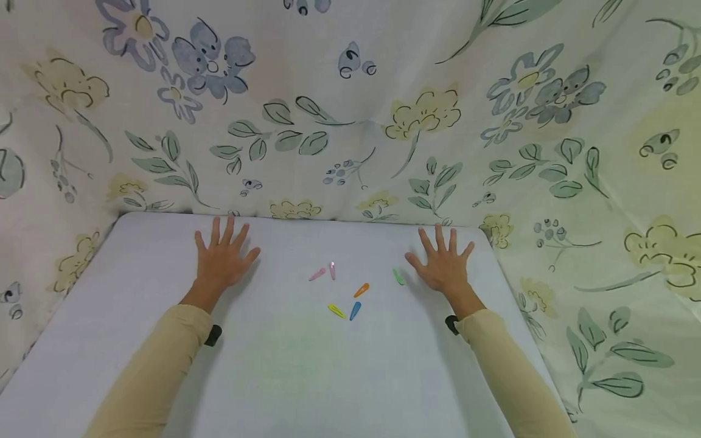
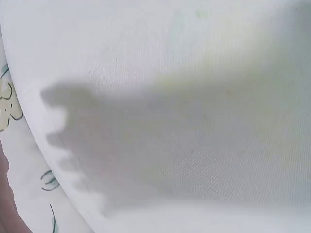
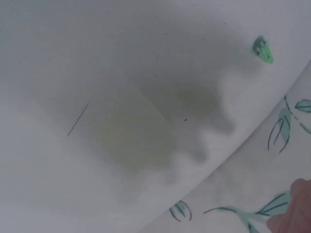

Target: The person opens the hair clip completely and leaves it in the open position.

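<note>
Both hands are held over a white table with fingers spread and nothing in them. My left hand (image 1: pixel 220 261) is at the left; only a sliver of it shows in the left wrist view, above its shadow. On the right, my right hand (image 1: pixel 445 264) is nearest to a green hair clip (image 1: pixel 398 277), which also appears in the right wrist view. Between the hands lie two pink hair clips, one slanted (image 1: pixel 317 274) and one near upright (image 1: pixel 332 271), an orange hair clip (image 1: pixel 361 290), a yellow hair clip (image 1: pixel 336 311) and a blue hair clip (image 1: pixel 355 311).
The white tabletop (image 1: pixel 296 377) reaches back to a floral curtain (image 1: pixel 350 164), which hangs behind its far edge and along both sides. A dark wrist strap (image 1: pixel 213 335) shows by the left sleeve, and another (image 1: pixel 452 325) by the right sleeve.
</note>
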### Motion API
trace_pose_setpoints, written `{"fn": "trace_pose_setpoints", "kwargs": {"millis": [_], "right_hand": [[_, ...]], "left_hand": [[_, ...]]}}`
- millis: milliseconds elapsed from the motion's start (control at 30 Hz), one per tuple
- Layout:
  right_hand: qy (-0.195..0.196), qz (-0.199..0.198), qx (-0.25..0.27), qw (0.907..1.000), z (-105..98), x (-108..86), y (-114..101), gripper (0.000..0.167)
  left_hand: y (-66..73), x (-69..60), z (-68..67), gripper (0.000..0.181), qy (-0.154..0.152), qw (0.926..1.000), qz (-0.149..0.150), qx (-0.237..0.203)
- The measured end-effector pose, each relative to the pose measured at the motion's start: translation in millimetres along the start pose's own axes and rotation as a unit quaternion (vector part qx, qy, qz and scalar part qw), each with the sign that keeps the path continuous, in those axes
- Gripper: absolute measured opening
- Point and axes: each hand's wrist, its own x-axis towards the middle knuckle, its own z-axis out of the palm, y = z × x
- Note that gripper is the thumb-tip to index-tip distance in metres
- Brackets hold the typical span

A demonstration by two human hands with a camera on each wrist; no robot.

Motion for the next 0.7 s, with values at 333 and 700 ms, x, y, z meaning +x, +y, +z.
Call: {"fn": "trace_pose_setpoints", "kwargs": {"millis": [333,700], "right_hand": [[0.013,-0.054,0.008,0.9984,-1.6,2.5,-31.9,0.081],[0.015,-0.102,0.029,0.9943,9.6,3.4,-68.9,0.077]], "left_hand": [[20.6,1.7,10.0,0.072,-0.002,0.9994,0.033,-0.008],[56.9,0.2,17.7,0.072,-0.017,0.9979,0.051,-0.036]]}}
